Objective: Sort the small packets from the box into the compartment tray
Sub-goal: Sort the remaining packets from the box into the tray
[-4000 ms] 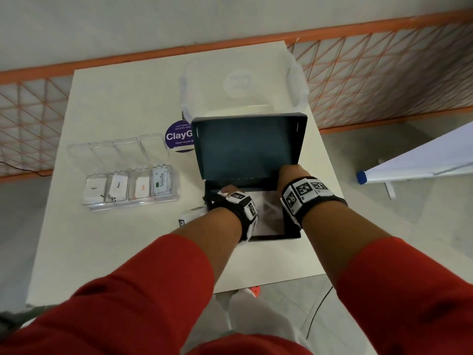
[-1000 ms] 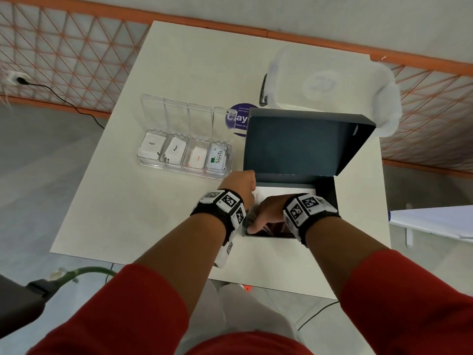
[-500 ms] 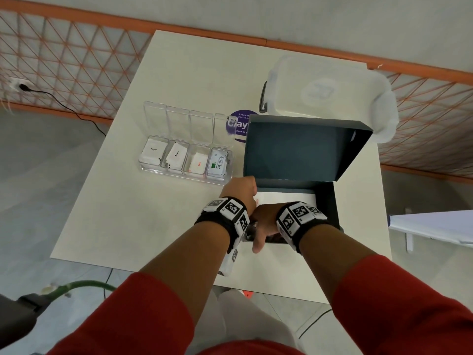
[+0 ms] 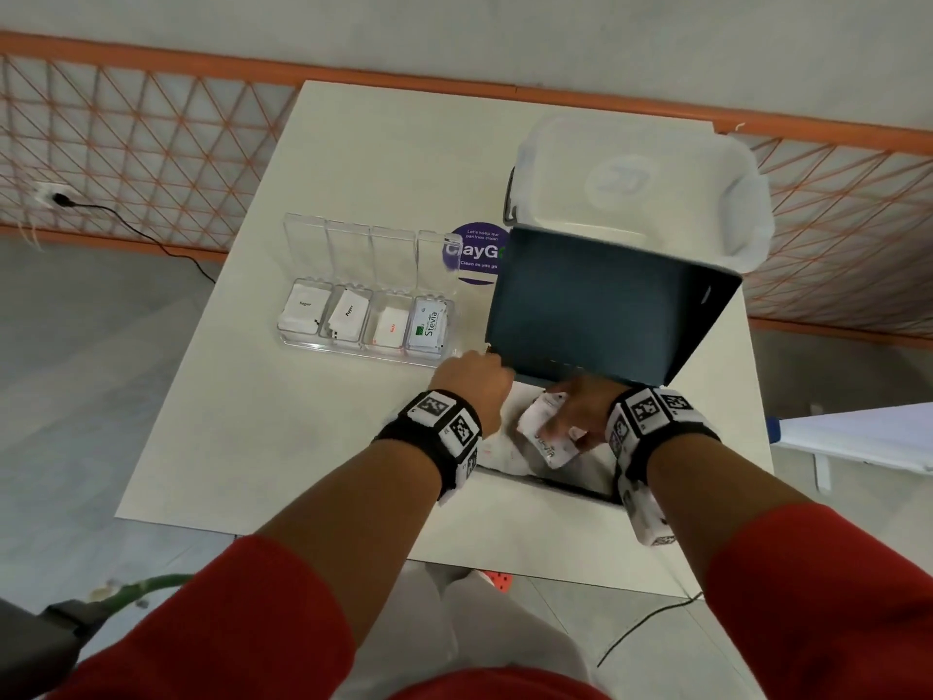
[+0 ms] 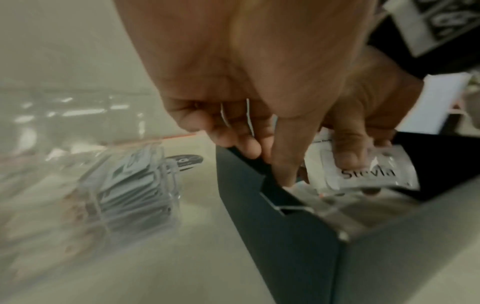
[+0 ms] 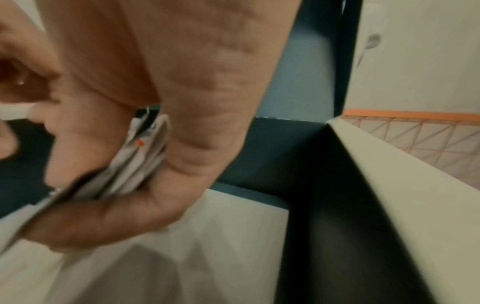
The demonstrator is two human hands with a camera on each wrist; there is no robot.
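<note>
The right hand [image 4: 575,414] reaches into the dark box [image 4: 595,305], fingers curled round a stack of white packets [image 4: 542,431], the top one reading Stevia. The left hand [image 4: 472,384] curls over the box's left wall.

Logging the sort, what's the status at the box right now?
Right hand grips a stack of packets, Stevia on top. Left hand on the box rim, fingers curled. Tray unobstructed.
</note>
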